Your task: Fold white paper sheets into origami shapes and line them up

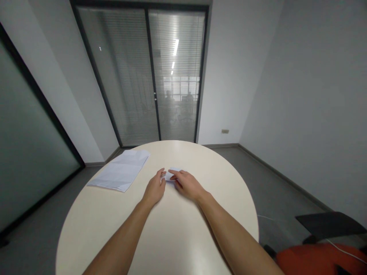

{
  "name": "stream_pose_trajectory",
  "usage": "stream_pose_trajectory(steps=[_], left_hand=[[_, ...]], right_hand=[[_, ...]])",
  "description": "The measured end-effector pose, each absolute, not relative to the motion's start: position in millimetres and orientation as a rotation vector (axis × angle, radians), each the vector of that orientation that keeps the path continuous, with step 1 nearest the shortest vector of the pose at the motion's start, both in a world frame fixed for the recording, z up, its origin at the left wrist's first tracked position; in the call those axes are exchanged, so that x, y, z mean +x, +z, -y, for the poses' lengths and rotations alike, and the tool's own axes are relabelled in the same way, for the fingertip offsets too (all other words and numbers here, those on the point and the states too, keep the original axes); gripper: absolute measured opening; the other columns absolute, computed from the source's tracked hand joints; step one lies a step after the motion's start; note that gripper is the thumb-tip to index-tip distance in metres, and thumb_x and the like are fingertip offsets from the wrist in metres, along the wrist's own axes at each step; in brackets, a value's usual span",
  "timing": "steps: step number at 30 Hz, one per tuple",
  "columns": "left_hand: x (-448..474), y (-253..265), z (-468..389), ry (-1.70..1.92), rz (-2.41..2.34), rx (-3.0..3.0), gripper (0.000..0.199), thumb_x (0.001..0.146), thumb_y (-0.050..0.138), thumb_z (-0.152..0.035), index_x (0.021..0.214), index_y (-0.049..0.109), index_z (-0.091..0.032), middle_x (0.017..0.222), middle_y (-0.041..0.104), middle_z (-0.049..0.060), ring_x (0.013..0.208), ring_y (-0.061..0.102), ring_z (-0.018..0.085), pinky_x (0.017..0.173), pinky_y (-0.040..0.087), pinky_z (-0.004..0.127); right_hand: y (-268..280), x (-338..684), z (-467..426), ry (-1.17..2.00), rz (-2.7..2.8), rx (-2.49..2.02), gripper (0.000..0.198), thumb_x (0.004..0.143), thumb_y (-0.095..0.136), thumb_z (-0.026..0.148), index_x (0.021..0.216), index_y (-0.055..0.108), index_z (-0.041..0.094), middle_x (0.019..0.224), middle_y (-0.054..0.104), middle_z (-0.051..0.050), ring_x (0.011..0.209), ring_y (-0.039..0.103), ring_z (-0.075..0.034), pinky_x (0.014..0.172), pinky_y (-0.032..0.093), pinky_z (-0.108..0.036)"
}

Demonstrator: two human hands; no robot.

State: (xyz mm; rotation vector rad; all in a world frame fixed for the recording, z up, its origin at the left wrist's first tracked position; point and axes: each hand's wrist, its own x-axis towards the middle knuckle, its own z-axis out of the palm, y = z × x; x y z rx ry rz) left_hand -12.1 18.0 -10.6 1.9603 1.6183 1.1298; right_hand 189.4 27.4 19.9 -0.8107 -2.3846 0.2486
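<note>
Between our two hands we have a small piece of white paper [169, 176], low over the tabletop. Our left hand [155, 187] is at its left edge, fingers slightly bent; we cannot tell whether they pinch it. Our right hand [187, 184] covers its right part, index finger reaching across the paper, and we cannot tell how firmly the thumb and fingers close on it.

Around the grip we see a smooth, pale round table [218, 179], with a soft sheen on the side nearer us. Left of our hands, well apart, larger white paper [122, 170] lies flat near the rim.

Beyond the grip stand dark-framed glass panels with blinds [134, 88]; to their right, a small wall plate [225, 131] sits low on the pale wall [229, 76]. Far left of our hands is a frosted panel [28, 152]. Grey floor [275, 187] surrounds the table, and to our lower right is a red-seated chair [315, 259].
</note>
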Motion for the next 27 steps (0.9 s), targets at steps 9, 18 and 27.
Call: stream_pose_trajectory(steps=[9,18,27], left_hand=[[-12,-14,-17,1.023,-1.589,2.051,0.04,0.095,0.048,-0.02,0.135,0.052,-0.017,0.126,0.07,0.014,0.118,0.066,0.022,0.106,0.048,0.042],[-14,-21,-21,1.069,-1.589,2.159,0.035,0.092,0.055,-0.022,0.126,0.06,-0.016,0.119,0.07,0.013,0.113,0.064,0.024,0.104,0.048,0.043],[-17,-30,-23,1.065,-1.597,2.296,0.036,0.088,0.062,-0.021,0.124,0.065,-0.018,0.129,0.067,0.013,0.122,0.059,0.026,0.111,0.043,0.046]], right_hand=[[18,191,-24,0.328,2.427,-0.814,0.072,0.083,0.053,0.005,0.151,0.037,0.023,0.113,0.074,-0.004,0.11,0.063,-0.021,0.098,0.046,-0.034],[16,192,-22,0.382,2.464,-0.837,0.072,0.08,0.056,0.007,0.149,0.042,0.026,0.113,0.074,-0.003,0.106,0.065,-0.02,0.095,0.047,-0.032],[6,192,-29,0.458,2.397,-0.868,0.049,0.087,0.058,0.015,0.136,0.056,0.022,0.11,0.074,-0.005,0.102,0.066,-0.019,0.095,0.049,-0.033]])
